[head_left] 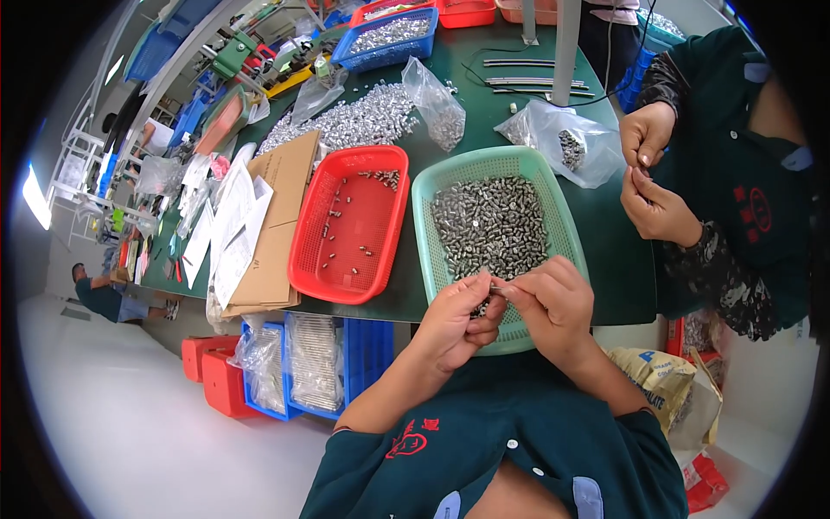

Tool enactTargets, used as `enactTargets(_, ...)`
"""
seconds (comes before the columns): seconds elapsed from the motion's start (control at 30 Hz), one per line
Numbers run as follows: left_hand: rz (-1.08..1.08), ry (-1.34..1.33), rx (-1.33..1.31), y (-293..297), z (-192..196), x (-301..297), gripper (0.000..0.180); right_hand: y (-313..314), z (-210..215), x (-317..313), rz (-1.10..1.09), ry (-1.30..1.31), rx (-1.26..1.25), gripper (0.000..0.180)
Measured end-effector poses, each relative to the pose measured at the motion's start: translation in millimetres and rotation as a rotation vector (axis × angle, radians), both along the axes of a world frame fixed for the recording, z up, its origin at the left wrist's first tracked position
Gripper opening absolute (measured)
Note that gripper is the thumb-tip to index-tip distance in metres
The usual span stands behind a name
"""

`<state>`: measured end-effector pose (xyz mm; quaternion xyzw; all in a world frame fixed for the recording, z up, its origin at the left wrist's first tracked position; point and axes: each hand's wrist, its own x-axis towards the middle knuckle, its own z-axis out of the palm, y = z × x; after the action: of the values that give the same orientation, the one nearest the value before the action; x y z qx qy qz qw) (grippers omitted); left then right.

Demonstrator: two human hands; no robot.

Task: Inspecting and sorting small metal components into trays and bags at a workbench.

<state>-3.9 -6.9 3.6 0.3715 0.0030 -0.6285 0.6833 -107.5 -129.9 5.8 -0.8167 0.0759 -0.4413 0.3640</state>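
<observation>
Both my hands are raised over the near end of a light green plastic basket [421, 227], which holds a heap of small metal fittings [490, 221]. The fingers of my left hand [460, 318] are closed around a few of these fittings. Close against it, the thumb and forefinger of my right hand [556, 304] pinch a small piece too hidden to name. The two hands' fingertips almost meet. To the left, a red plastic basket [305, 227] has a few scattered fittings on its bottom.
Bright metal parts [354, 119] lie piled on the green table [484, 95], beside bags of parts [437, 112] and a blue basket [424, 43]. Cardboard [272, 259] and papers [233, 229] lie left. A co-worker's hands [653, 177] are close on the right. Blue bins [367, 359] stand below.
</observation>
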Motion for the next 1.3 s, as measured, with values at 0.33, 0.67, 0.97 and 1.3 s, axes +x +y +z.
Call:
enactTargets(0.33, 0.013, -0.126, 0.031, -2, -3, -4, 0.033, 2, 4, -1, -0.028, -0.056, -0.256, 0.011)
enactTargets(0.67, -0.034, -0.17, 0.073, -3, -1, -5, 0.041, -10, -4, -4, 0.092, 0.115, 0.183, 0.011)
enactTargets(0.97, -0.069, -0.224, 0.126, -6, 2, -4, 0.042, -5, -14, 0, 0.186, 0.145, 0.29, 0.011)
enactTargets(1.3, -0.012, -0.148, 0.129, -4, -5, 4, 0.038, -15, -18, -8, 0.024, 0.107, 0.643, 0.01)
